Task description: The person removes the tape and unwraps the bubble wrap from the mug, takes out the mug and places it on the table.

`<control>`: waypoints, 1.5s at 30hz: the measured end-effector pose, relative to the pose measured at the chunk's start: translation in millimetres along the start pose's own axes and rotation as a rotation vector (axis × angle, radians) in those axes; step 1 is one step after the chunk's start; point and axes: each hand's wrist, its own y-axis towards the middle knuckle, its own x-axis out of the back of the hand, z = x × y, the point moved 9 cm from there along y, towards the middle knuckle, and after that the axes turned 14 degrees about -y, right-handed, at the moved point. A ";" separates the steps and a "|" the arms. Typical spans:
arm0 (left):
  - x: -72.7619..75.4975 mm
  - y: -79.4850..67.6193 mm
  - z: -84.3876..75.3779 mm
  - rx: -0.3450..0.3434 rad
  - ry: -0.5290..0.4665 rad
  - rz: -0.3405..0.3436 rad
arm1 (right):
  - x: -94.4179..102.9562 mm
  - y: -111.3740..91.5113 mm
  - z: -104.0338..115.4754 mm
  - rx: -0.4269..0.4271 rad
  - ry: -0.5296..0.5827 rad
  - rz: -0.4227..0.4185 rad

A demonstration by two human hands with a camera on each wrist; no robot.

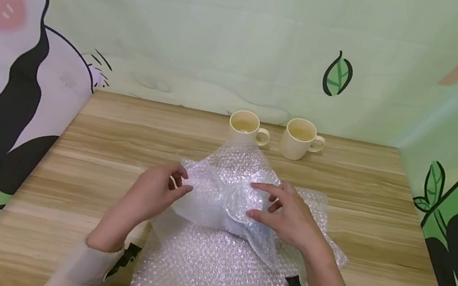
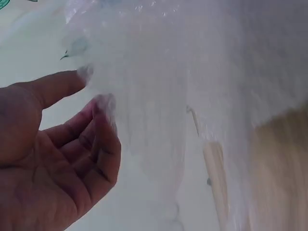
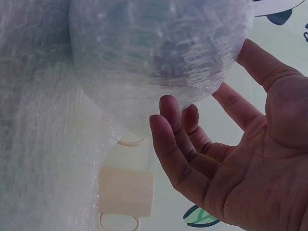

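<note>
A round-ended bundle (image 1: 241, 205) in bubble wrap lies on its side near the middle of the table. What is inside cannot be made out through the layers. My left hand (image 1: 158, 189) is at the loose left end of this wrap, thumb and forefinger apart; in the left wrist view the fingertips (image 2: 107, 103) show through the film. On the right, my right hand (image 1: 289, 214) touches the bundle's round end with thumb and forefinger spread. In the right wrist view its other fingers (image 3: 166, 139) curl loosely beside the wrapped end (image 3: 159, 43).
A large bubble wrap sheet (image 1: 212, 266) spreads under the bundle toward the front edge. Behind it stand a cream mug (image 1: 243, 128) and a second cream mug (image 1: 296, 144), both upright, handles to the right. The wooden table (image 1: 94, 144) meets a printed cloth backdrop (image 1: 208, 39).
</note>
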 end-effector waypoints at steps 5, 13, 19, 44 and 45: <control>-28.8 13.7 3.4 -0.006 0.055 0.183 | -0.6 0.1 -0.3 0.002 0.001 -0.003; -44.4 15.8 21.2 0.001 0.014 0.293 | -2.1 -0.1 2.6 0.003 -0.001 0.012; -45.7 18.6 31.1 -0.001 -0.082 0.310 | -0.6 0.1 2.1 0.004 -0.002 0.012; -48.9 20.9 53.0 0.004 -0.127 0.360 | -2.4 1.9 -2.1 0.008 0.059 0.012; -49.1 20.9 52.8 -0.001 -0.123 0.361 | -2.3 1.8 -2.3 0.009 0.060 0.012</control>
